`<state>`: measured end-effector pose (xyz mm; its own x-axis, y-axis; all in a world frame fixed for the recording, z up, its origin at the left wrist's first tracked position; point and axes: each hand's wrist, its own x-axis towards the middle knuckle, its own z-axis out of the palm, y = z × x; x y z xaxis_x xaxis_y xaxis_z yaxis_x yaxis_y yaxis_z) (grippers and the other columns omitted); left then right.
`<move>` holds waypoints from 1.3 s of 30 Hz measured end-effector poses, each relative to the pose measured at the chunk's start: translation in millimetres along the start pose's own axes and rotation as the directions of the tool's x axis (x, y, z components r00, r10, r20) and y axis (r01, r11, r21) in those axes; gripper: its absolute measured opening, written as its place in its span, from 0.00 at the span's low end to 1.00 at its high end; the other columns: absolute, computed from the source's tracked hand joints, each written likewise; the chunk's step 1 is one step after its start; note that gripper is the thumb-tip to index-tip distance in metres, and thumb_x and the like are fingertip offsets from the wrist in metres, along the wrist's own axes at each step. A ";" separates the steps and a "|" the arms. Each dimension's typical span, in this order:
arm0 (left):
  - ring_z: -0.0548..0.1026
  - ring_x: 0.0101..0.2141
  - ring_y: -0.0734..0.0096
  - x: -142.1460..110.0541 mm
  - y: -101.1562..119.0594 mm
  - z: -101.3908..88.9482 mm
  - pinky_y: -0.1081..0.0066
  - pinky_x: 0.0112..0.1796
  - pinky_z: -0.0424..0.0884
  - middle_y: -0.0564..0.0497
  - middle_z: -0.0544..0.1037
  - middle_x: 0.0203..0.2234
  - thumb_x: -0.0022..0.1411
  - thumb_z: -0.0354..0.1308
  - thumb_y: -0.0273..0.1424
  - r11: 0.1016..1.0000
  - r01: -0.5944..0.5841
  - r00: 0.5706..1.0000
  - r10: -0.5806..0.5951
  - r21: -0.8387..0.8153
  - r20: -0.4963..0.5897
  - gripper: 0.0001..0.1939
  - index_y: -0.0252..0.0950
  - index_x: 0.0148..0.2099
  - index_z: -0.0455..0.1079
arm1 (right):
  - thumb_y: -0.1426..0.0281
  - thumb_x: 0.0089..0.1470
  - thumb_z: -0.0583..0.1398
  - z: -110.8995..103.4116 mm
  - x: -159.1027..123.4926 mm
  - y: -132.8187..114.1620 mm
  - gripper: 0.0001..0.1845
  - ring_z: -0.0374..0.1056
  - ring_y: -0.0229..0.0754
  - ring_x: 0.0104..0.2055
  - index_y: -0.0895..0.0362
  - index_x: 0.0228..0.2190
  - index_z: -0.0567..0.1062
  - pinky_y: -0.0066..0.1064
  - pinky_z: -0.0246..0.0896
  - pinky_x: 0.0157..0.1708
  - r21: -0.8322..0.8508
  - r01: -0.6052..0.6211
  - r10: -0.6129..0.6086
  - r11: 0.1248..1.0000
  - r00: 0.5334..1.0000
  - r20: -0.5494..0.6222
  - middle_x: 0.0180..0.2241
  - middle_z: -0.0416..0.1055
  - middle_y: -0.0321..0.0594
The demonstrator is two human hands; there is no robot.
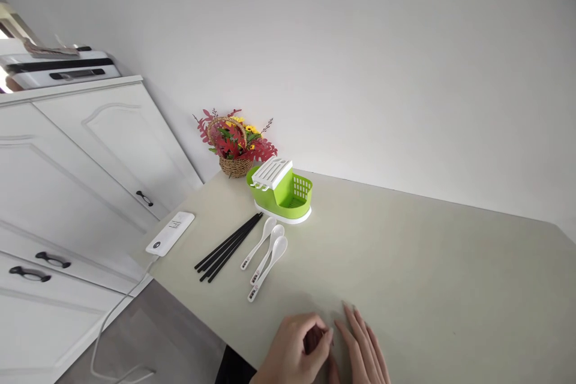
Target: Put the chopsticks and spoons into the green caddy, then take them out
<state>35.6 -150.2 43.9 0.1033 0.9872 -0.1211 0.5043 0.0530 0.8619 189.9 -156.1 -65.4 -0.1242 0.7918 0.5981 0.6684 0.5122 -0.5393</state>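
Note:
My left hand (pixel 294 351) rests at the near edge of the pale table (pixel 427 276), fingers curled inward with nothing visible in them. Beside it my right hand (pixel 364 348) lies flat on the table, fingers stretched out, holding nothing. The two hands almost touch. Farther out to the left lie three white spoons (pixel 267 258) side by side and a bundle of black chopsticks (pixel 229 246). Behind them stands a green cutlery holder (pixel 288 195) on a white base, with a white slotted lid (pixel 271 173) on its left half.
A wicker basket of red and yellow flowers (pixel 236 147) stands against the wall. A white flat device (pixel 171 233) with a cable lies at the table's left edge. White cabinets (pixel 67 192) stand to the left, with an appliance (pixel 58 69) on top.

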 end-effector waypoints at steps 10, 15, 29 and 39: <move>0.70 0.24 0.74 -8.9 -6.4 -1.1 0.75 0.27 0.62 0.53 0.75 0.23 0.72 0.55 0.41 0.995 -0.089 0.996 0.089 -0.038 -0.003 0.15 0.37 0.35 0.71 | 0.56 0.71 0.54 -13.6 1.6 -9.6 0.24 0.65 0.59 0.68 0.47 0.63 0.70 0.59 0.66 0.63 -0.028 -0.094 0.096 0.995 0.990 0.104 0.68 0.66 0.42; 0.73 0.25 0.73 -12.9 -19.2 -0.3 0.75 0.27 0.64 0.52 0.77 0.24 0.72 0.54 0.39 0.988 -0.156 0.988 0.156 -0.019 0.000 0.14 0.37 0.35 0.71 | 0.54 0.71 0.52 -12.0 -3.6 -11.1 0.25 0.63 0.58 0.69 0.45 0.63 0.71 0.56 0.69 0.61 -0.067 -0.142 0.151 0.988 0.977 0.149 0.68 0.66 0.38; 0.76 0.24 0.69 -5.5 -47.3 6.4 0.71 0.29 0.66 0.51 0.79 0.24 0.67 0.57 0.36 0.986 -0.167 0.985 0.167 0.001 0.041 0.08 0.41 0.35 0.71 | 0.51 0.69 0.51 -12.1 -2.2 -14.5 0.24 0.65 0.56 0.68 0.37 0.61 0.73 0.51 0.76 0.53 -0.154 -0.350 0.371 0.924 0.918 0.138 0.68 0.65 0.28; 0.74 0.23 0.70 -1.5 -54.3 10.2 0.71 0.28 0.65 0.52 0.79 0.23 0.68 0.57 0.37 0.980 -0.197 0.979 0.196 0.013 0.063 0.09 0.40 0.37 0.72 | 0.52 0.69 0.52 -12.5 2.4 -17.3 0.24 0.64 0.54 0.68 0.41 0.60 0.75 0.45 0.74 0.54 -0.133 -0.370 0.387 0.920 0.910 0.150 0.68 0.66 0.31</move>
<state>16.8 -156.2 -7.7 0.2537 0.9671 0.0199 0.4851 -0.1450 0.8623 187.2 -167.3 -47.2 0.0360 0.9686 0.2461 0.7584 0.1339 -0.6379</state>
